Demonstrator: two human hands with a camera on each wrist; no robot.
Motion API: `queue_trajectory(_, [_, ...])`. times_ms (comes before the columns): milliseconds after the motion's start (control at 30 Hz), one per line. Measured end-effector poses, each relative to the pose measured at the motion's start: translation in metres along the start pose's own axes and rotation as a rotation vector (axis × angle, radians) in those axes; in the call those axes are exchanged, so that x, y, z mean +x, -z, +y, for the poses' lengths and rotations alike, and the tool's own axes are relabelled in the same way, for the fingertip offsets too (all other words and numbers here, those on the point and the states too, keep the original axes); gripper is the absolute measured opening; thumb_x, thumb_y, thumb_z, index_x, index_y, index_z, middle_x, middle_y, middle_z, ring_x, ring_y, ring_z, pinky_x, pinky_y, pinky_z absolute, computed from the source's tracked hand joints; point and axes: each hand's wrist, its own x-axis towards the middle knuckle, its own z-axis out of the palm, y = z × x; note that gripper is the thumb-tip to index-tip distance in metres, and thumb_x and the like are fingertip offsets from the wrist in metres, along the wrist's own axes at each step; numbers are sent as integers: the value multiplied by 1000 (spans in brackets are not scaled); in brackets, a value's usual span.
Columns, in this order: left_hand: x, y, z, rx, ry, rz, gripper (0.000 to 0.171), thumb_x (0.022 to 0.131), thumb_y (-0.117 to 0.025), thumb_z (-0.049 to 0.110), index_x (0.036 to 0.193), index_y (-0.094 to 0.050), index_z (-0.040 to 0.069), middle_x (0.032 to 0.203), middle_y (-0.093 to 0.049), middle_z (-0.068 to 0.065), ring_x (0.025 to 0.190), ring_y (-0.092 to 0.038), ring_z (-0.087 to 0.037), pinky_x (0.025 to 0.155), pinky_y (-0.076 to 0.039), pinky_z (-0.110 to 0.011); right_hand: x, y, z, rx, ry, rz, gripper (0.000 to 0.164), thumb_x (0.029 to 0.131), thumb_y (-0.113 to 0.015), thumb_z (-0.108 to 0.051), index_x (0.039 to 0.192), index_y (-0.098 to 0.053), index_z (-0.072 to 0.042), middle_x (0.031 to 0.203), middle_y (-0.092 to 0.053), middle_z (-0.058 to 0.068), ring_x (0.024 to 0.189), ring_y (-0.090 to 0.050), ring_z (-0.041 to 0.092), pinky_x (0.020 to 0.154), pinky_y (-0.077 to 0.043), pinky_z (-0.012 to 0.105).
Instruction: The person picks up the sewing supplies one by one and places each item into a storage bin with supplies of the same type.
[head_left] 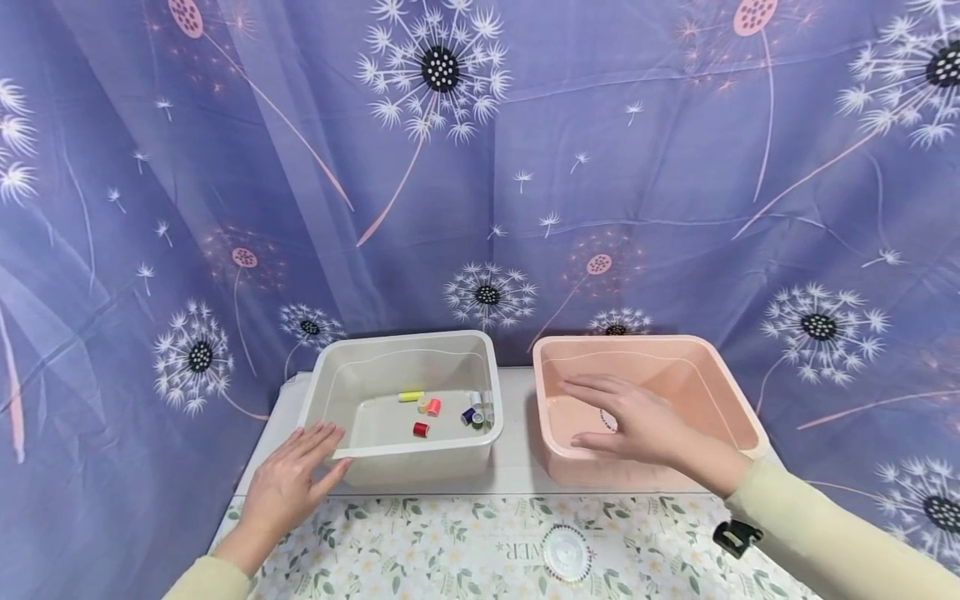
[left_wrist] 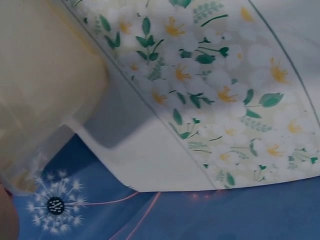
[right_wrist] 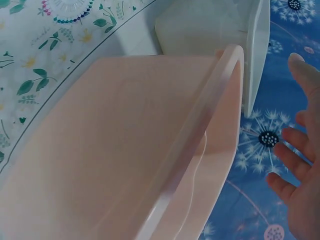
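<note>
In the head view my left hand (head_left: 288,483) is at the near left corner of the off-white bin (head_left: 420,452), fingers extended; whether it touches the rim I cannot tell. Inside that bin lie several thread spools, among them a red spool (head_left: 421,430), a yellow spool (head_left: 411,397), a coral spool (head_left: 434,407) and a dark blue spool (head_left: 468,415). Over the pink bin (head_left: 600,473) hovers my right hand (head_left: 637,421), fingers spread and holding nothing. Beneath it, a beaded-looking round edge (head_left: 608,420) shows in the pink bin, mostly hidden by the hand.
A round disc ringed with coloured pin heads (head_left: 567,553) lies on the floral cloth (head_left: 442,542) in front of the bins. A dandelion-print curtain (head_left: 525,167) hangs behind and at both sides. A black clip-like piece (head_left: 737,537) shows by the right sleeve.
</note>
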Motion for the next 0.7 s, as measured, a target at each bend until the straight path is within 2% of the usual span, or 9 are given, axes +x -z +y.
queue_trajectory(100, [6, 6, 4, 1, 23, -36, 75, 108, -43, 69, 129, -77, 6, 128, -76, -16, 116, -74, -38, 113, -53, -52, -10, 3, 1, -23, 6, 44, 74, 89, -86, -43, 150, -62, -9, 152, -62, 12, 136, -61, 40, 112, -52, 62])
queue_trajectory(167, [11, 10, 7, 7, 31, -66, 73, 107, -48, 68, 131, -76, 6, 130, -75, -16, 118, -73, -38, 104, -57, -60, -17, 5, 1, -25, 2, 72, 74, 89, -87, -42, 149, -62, -7, 151, -63, 13, 135, -61, 41, 111, -52, 63])
queue_trajectory(300, [21, 18, 15, 31, 60, -153, 62, 100, -70, 57, 135, -74, 6, 135, -73, -15, 123, -71, -37, 106, -57, -60, -30, 7, 0, -31, -16, 120, 73, 88, -88, -39, 149, -63, -8, 150, -63, 12, 134, -62, 41, 109, -53, 64])
queue_trajectory(400, [30, 24, 22, 45, 94, -216, 63, 91, -84, 45, 138, -72, 6, 138, -72, -15, 125, -69, -37, 108, -56, -61, -40, 9, -1, -43, -34, 148, 74, 87, -89, -37, 150, -62, -10, 150, -64, 12, 133, -63, 40, 107, -54, 63])
queue_trajectory(567, [37, 32, 34, 46, 164, -292, 70, 91, -84, 45, 146, -66, 6, 142, -69, -17, 130, -66, -39, 110, -53, -64, -54, 10, -3, -68, -63, 189, 73, 85, -90, -35, 149, -63, -11, 147, -66, 13, 130, -64, 41, 103, -56, 64])
queue_trajectory(667, [38, 33, 42, 36, 185, -284, 71, 91, -84, 44, 147, -64, 5, 143, -68, -19, 130, -66, -41, 109, -53, -65, -64, 10, -4, -92, -92, 206, 73, 84, -92, -34, 147, -65, -11, 146, -66, 13, 130, -64, 41, 104, -55, 63])
queue_trajectory(700, [37, 33, 45, 32, 187, -276, 72, 91, -84, 44, 148, -63, 5, 143, -67, -20, 130, -66, -42, 108, -53, -66, -68, 10, -5, -98, -104, 211, 73, 83, -92, -34, 147, -65, -11, 147, -66, 13, 131, -64, 41, 110, -53, 58])
